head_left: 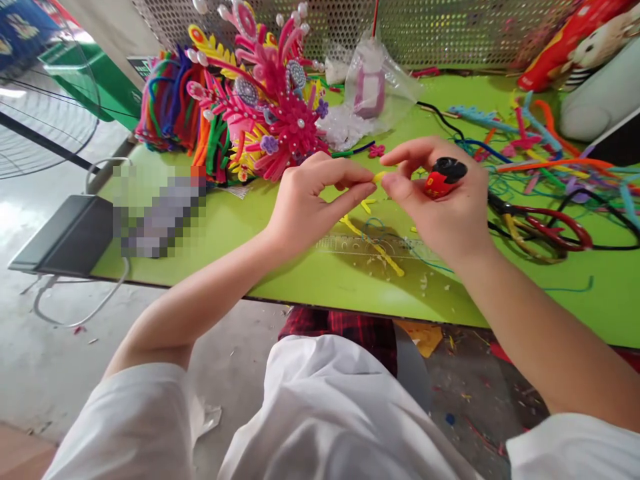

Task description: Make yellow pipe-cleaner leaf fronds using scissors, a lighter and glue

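Note:
My left hand (315,197) and my right hand (440,200) meet above the green table (300,280). Both pinch a small yellow pipe cleaner piece (379,177) between thumb and fingers. My right hand also holds a red and black tool (443,179) against its palm. Below the hands lie a transparent ruler (370,247) and yellow pipe cleaner pieces (377,248).
A pink pipe cleaner flower ornament (270,93) and a bundle of coloured pipe cleaners (167,100) stand at the back left. A plastic bag (373,83) sits behind. Loose pipe cleaners (550,160) and red scissors (550,227) lie right. A fan (40,100) stands left.

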Available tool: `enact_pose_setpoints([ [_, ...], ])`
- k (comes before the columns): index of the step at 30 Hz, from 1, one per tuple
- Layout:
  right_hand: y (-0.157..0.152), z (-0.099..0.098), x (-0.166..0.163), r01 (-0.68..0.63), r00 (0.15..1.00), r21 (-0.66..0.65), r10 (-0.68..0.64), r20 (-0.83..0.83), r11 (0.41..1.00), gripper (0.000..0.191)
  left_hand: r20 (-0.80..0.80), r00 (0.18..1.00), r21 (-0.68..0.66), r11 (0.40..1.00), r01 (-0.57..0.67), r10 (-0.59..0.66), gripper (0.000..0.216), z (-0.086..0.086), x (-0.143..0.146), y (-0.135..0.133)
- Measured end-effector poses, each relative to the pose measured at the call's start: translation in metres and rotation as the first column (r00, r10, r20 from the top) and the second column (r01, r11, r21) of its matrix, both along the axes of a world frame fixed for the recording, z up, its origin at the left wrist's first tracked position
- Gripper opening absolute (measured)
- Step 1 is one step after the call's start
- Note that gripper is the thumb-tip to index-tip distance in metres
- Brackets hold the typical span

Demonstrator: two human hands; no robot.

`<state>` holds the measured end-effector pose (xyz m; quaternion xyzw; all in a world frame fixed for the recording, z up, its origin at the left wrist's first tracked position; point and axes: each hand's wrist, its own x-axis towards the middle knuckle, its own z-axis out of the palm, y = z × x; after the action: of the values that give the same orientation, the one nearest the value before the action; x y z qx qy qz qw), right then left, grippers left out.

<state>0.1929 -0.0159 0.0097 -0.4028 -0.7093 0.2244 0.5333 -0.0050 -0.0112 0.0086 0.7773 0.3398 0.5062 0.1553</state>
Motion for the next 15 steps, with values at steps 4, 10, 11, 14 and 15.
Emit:
enact_pose_setpoints([
  [4, -0.0023, 0.0030, 0.0001, -0.017, 1.000, 0.006, 0.017, -0.002, 1.000, 0.013, -0.037, 0.999, 0.017, 0.999, -0.030, 0.030, 0.006, 0.0001, -0.0006, 0.0006],
  [10, -0.0004, 0.0006, 0.0031, -0.164, 0.965, -0.271, 0.097, -0.245, 0.949, 0.030, 0.013, 0.997, 0.083, 0.993, -0.081, 0.080, 0.008, 0.0015, -0.0020, 0.0019],
  [11, -0.0002, -0.0005, 0.0033, -0.223, 0.950, -0.357, 0.120, -0.289, 0.907, 0.041, 0.021, 0.996, 0.095, 0.992, -0.085, 0.083, 0.009, 0.0021, -0.0021, 0.0018],
  [14, -0.0012, -0.0019, 0.0022, -0.342, 0.924, -0.511, 0.182, -0.337, 0.788, 0.055, 0.027, 0.995, 0.118, 0.988, -0.101, 0.098, 0.010, 0.0033, -0.0018, 0.0013],
  [15, -0.0021, -0.0016, 0.0013, -0.354, 0.922, -0.536, 0.189, -0.339, 0.766, 0.054, 0.030, 0.995, 0.135, 0.986, -0.101, 0.098, 0.010, 0.0034, -0.0017, 0.0010],
])
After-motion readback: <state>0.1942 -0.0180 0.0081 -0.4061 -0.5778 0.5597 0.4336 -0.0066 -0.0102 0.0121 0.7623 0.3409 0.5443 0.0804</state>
